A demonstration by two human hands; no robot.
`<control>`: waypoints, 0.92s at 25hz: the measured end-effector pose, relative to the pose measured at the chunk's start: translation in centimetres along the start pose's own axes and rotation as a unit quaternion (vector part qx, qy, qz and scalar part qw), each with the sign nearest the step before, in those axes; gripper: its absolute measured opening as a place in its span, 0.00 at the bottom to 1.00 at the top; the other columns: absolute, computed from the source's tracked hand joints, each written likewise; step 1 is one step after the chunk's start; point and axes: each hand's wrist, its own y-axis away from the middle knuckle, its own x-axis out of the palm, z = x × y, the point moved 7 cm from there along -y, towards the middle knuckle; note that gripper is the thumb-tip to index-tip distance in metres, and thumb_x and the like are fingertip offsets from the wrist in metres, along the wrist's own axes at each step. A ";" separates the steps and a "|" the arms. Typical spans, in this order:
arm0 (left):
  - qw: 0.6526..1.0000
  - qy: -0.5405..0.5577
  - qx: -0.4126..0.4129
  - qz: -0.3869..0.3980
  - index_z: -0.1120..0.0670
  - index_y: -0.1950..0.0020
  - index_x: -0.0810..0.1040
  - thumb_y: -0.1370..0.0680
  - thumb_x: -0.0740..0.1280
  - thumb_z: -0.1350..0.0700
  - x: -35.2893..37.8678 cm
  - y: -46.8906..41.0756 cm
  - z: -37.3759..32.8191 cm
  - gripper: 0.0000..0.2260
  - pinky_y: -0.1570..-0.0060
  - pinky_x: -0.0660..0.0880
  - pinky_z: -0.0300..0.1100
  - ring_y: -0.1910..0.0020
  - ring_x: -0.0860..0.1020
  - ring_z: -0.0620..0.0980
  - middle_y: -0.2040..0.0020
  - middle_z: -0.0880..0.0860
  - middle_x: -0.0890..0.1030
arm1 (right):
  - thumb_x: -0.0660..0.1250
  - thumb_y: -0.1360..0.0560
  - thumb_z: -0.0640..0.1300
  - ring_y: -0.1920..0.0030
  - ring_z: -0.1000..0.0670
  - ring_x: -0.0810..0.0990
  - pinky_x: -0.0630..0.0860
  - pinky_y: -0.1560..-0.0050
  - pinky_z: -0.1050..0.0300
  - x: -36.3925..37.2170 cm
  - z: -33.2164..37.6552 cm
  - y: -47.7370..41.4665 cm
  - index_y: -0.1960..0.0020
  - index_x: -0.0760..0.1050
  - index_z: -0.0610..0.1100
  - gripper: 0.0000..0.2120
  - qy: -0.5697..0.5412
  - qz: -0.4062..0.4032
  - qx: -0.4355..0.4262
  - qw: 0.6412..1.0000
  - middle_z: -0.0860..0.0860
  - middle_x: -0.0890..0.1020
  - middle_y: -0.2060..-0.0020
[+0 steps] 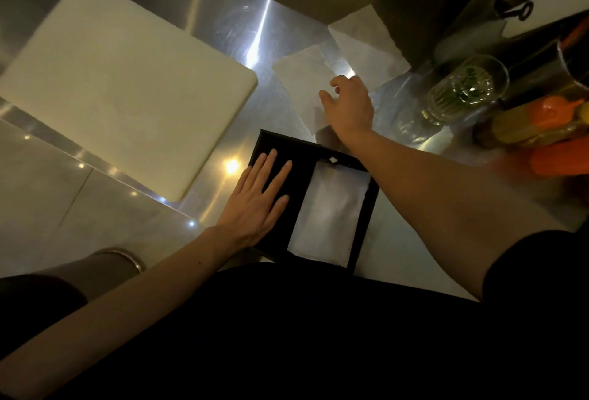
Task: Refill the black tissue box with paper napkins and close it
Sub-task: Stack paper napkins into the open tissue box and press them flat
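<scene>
The black tissue box [363,224] lies open on the steel counter near my body, with white napkins [328,218] inside its right half. My left hand [258,199] rests flat, fingers spread, on the box's black left part. My right hand [349,103] reaches beyond the box, fingers apart, over a loose white napkin [299,81] on the counter. I cannot tell whether the fingers touch it. A second stack of napkins [369,49] lies further back to the right.
A large white cutting board [121,87] covers the counter's left side. At the right stand a glass [468,87] with greenery, orange-capped bottles [541,125] and dark containers. The counter's [223,26] front edge runs diagonally at left.
</scene>
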 end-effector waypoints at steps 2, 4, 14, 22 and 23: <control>1.000 0.000 -0.002 0.001 0.48 0.20 0.48 0.17 0.47 0.44 0.1 0.1 -0.1 0.26 0.24 0.51 0.52 0.21 0.44 0.51 0.20 0.53 0.47 | 0.66 0.23 0.52 0.43 0.47 0.77 0.76 0.44 0.51 0.9 0.0 -1.2 0.38 0.76 0.46 0.16 -0.004 0.008 0.011 1.000 0.46 0.77 0.43; 1.000 0.005 -0.005 -0.001 0.48 0.20 0.48 0.17 0.47 0.44 0.3 0.0 -0.1 0.25 0.24 0.50 0.53 0.21 0.44 0.51 0.20 0.54 0.47 | 0.66 0.24 0.53 0.44 0.46 0.77 0.76 0.45 0.49 2.1 0.6 -1.8 0.39 0.75 0.46 0.17 0.008 0.020 0.011 1.000 0.46 0.76 0.43; 1.000 0.015 -0.011 -0.008 0.49 0.20 0.48 0.16 0.48 0.45 0.4 -0.4 0.2 0.25 0.24 0.52 0.54 0.21 0.45 0.52 0.20 0.55 0.48 | 0.64 0.22 0.45 0.55 0.48 0.79 0.75 0.57 0.54 1.4 1.0 -1.3 0.53 0.78 0.46 0.06 0.012 0.027 0.020 0.999 0.49 0.80 0.53; 1.000 0.001 0.019 -0.003 0.51 0.20 0.50 0.18 0.46 0.44 -0.4 -0.1 -0.7 0.27 0.25 0.52 0.54 0.21 0.47 0.56 0.20 0.57 0.50 | 0.69 0.25 0.46 0.64 0.59 0.77 0.73 0.58 0.68 -7.5 2.0 8.2 0.58 0.79 0.46 0.04 -0.141 -0.132 0.001 0.981 0.53 0.82 0.61; 1.000 -0.003 0.006 -0.001 0.51 0.20 0.50 0.19 0.45 0.44 -0.3 -0.1 -0.4 0.27 0.25 0.51 0.54 0.21 0.47 0.56 0.20 0.58 0.50 | 0.70 0.26 0.45 0.64 0.59 0.77 0.72 0.58 0.68 -7.9 2.1 9.2 0.58 0.79 0.47 0.03 -0.169 -0.135 0.002 0.976 0.53 0.81 0.61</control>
